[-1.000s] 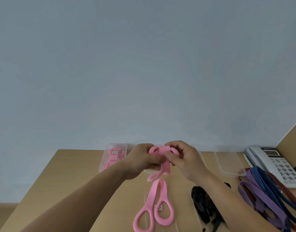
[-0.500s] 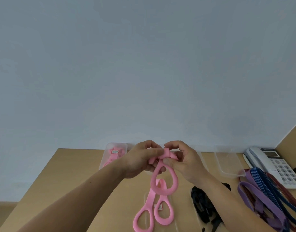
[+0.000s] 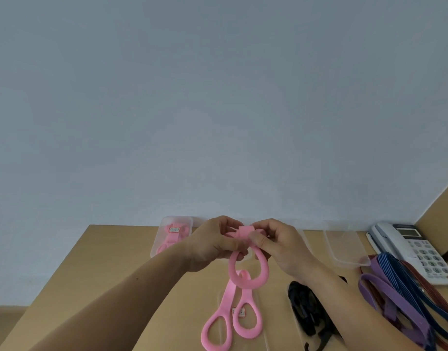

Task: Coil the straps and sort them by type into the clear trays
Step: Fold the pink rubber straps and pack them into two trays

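While both hands are raised over the middle of the table [image 3: 111, 269], they hold one pink strap [image 3: 264, 268] between them.

Left hand [image 3: 212, 247]: thumb and fingers curled, pinching the folded top of the strap from the left.
Right hand [image 3: 281, 247]: thumb and forefinger pinch the same fold from the right; the other fingers are curled in.

Below the fold, one loop of the strap hangs free. Its lower edge overlaps the loose pink straps [image 3: 228, 305] lying flat at near middle; touching or apart, cannot tell.

Far left: clear tray [image 3: 159, 245] with coiled pink straps [image 3: 171, 240] inside.
Far right: second clear tray [image 3: 344, 249].
Near right, under the right forearm: black strap [image 3: 303, 307].
Right edge: purple strap [image 3: 384, 292] and blue straps [image 3: 400, 277] piled together, dark red ones beneath, just beside a white telephone [image 3: 415, 249].
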A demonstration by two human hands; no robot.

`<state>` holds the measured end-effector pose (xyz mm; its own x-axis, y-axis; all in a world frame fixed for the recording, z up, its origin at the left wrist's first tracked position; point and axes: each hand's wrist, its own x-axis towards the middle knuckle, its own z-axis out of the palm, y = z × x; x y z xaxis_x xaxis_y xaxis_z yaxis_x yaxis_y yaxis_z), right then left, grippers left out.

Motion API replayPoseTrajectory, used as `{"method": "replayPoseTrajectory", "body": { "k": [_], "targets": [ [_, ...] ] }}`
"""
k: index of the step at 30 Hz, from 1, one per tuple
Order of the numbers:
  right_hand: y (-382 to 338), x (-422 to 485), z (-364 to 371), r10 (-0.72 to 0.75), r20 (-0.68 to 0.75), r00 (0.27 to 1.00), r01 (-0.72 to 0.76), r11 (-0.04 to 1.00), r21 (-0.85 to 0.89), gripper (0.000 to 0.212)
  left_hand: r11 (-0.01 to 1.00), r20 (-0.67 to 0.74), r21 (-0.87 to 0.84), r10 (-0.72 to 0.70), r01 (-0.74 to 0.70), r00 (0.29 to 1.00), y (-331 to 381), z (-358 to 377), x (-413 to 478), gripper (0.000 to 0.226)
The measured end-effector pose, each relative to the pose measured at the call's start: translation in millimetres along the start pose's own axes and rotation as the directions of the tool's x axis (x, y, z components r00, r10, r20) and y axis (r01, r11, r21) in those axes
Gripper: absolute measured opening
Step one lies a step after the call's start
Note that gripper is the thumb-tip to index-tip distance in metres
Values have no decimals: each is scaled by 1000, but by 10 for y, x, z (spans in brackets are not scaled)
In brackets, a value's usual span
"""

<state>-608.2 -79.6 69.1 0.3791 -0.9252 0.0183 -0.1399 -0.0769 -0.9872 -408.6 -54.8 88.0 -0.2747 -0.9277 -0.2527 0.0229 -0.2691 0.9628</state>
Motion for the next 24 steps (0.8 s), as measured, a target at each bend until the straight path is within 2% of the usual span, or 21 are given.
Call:
{"method": "replayPoseTrajectory", "body": {
  "k": [3,5,7,10,14,17,21,24],
  "targets": [
    [-5,-17,4,-24,23,999,23,998,52,20,999,40,9,-33,33,999,6,-8,-26,29],
    [-7,-17,1,-56,30,998,55,997,51,24,999,46,-10,-36,37,998,5,-8,-31,26],
    [-2,-13,4,-94,31,995,93,995,18,28,998,55,-41,-36,38,998,9,1,-32,25],
    [-2,-4,3,-133,16,991,133,991,-31,32,996,98,-78,-33,41,995,43,31,-47,11],
    [17,-15,11,-154,33,987,157,984,-87,36,988,48,-126,-79,84,996,63,19,-38,36],
    [25,-36,39,-128,33,991,131,984,-120,37,991,16,-114,-63,64,998,56,-3,-37,27],
    [-17,-25,-2,-87,23,996,88,993,-75,39,995,-31,-100,4,-7,1000,25,5,-25,29],
    [-64,14,-40,-8,18,1000,10,996,-83,17,998,-53,-49,38,-41,998,6,5,-15,35]
  ]
}}
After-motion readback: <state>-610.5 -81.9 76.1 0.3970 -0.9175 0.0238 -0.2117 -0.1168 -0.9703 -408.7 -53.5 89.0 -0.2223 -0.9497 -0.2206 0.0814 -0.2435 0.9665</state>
